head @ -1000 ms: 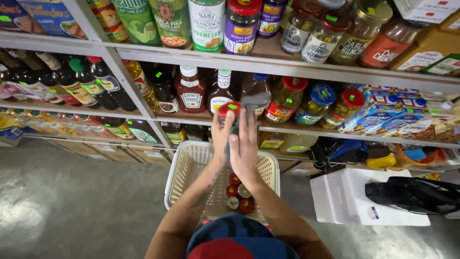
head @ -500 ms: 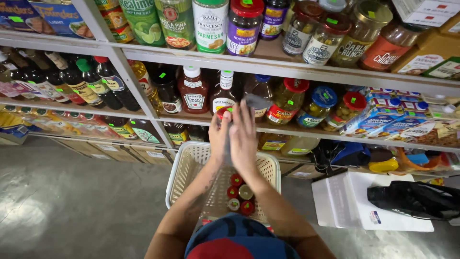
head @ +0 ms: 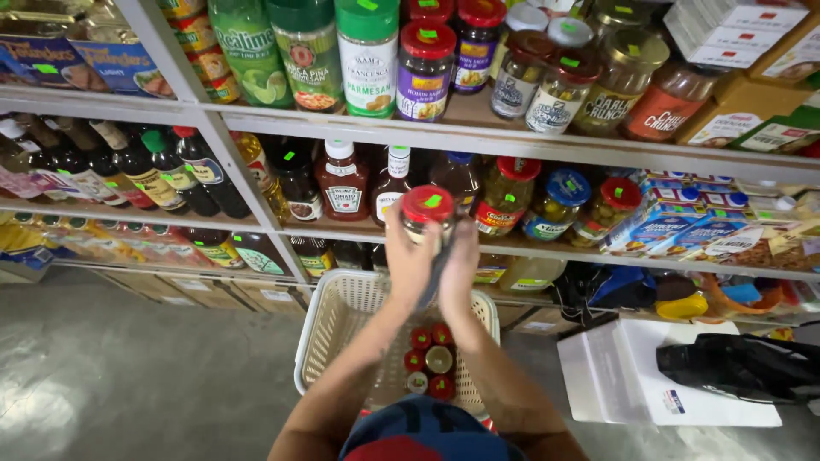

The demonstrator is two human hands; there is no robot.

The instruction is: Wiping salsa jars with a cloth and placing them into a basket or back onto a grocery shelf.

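While both hands are reaching up toward the middle shelf (head: 512,248), the left hand (head: 410,260) & right hand (head: 459,269) are clasping a jar (head: 427,224) w/ a red lid between them, fingers pressed together along its sides, tips pointing to 12 o'clock. The jar is sitting upright at centre frame, just in front of the shelf edge. At 6 o'clock from it, a cream basket (head: 329,337) is holding several red-lidded jars (head: 430,360). A ketchup bottle (head: 342,181) is standing at 10 o'clock, a white box (head: 628,376) lying at 4 o'clock.
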